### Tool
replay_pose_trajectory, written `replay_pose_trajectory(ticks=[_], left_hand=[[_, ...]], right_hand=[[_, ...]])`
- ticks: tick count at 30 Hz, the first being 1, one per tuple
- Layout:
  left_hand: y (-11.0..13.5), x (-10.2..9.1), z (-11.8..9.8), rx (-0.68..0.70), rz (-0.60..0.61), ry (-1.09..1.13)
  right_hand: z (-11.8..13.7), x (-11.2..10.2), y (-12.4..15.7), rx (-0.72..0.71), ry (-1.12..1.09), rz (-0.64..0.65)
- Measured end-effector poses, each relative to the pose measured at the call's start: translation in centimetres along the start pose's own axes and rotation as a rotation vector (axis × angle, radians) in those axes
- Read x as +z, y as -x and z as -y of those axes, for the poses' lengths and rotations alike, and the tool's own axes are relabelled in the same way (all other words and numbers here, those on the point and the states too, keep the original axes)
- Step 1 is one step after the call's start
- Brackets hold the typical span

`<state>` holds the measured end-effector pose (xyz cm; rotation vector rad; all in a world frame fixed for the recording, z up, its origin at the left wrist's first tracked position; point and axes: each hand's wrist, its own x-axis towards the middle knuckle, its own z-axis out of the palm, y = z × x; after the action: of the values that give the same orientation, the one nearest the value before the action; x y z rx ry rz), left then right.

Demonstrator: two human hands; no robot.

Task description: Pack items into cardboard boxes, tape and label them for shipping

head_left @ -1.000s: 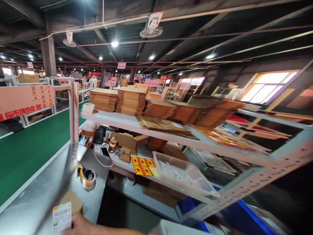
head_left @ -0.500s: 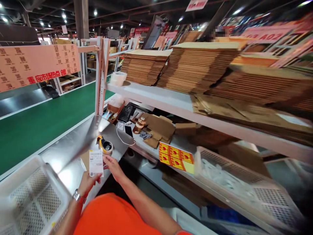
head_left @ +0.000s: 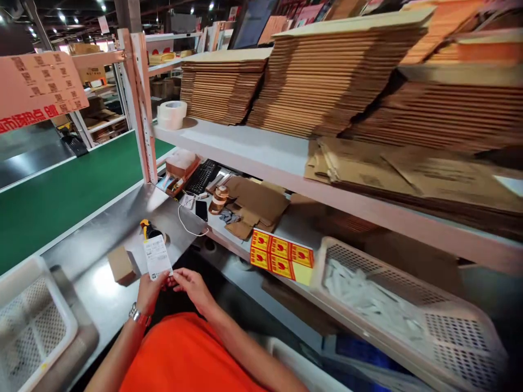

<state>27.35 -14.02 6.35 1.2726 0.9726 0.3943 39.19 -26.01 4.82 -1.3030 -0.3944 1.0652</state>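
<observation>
A white printed label point(head_left: 157, 255) is held up by its lower edge over the metal bench. My left hand point(head_left: 150, 291) pinches its bottom, thumb and fingers closed on it. At its lower right corner, my right hand point(head_left: 191, 287) is closed too, fingertips meeting the label's edge. Behind the label lies a tape dispenser point(head_left: 147, 230) with a yellow part, partly covered by it. A small brown cardboard box point(head_left: 121, 264) rests on the bench to the left of the label.
White perforated crates stand at left point(head_left: 65, 305) and right point(head_left: 461, 326). Flattened cartons point(head_left: 327, 81) are stacked on the shelf beside tape rolls point(head_left: 172, 114). Below are a phone point(head_left: 201, 210), a bottle point(head_left: 219, 199) and red-yellow stickers point(head_left: 281, 253). A green conveyor point(head_left: 73, 201) runs behind the bench.
My right hand has slid from the label's right side down to its lower corner, close to my left hand. The view has shifted, and the small box now shows beside the label.
</observation>
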Motion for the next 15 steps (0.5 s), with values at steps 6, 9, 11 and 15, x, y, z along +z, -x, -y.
replay_pose_trajectory(ticks=[6,9,11,15], left_hand=[[0.7,5.2,1.0,-0.035,-0.007,0.004],[0.8,7.0,1.6,-0.061,0.009,0.019],[0.8,8.0,1.9,-0.08,0.019,0.028],[0.7,9.5,2.2,-0.083,0.018,0.02]], right_hand=[[0.0,-5.3,0.4,0.0,0.015,0.045],[0.1,-7.4,0.6,-0.005,0.014,0.069],[0.1,-8.4,0.7,-0.009,0.002,0.073],[0.5,-9.8,1.0,-0.022,-0.016,0.068]])
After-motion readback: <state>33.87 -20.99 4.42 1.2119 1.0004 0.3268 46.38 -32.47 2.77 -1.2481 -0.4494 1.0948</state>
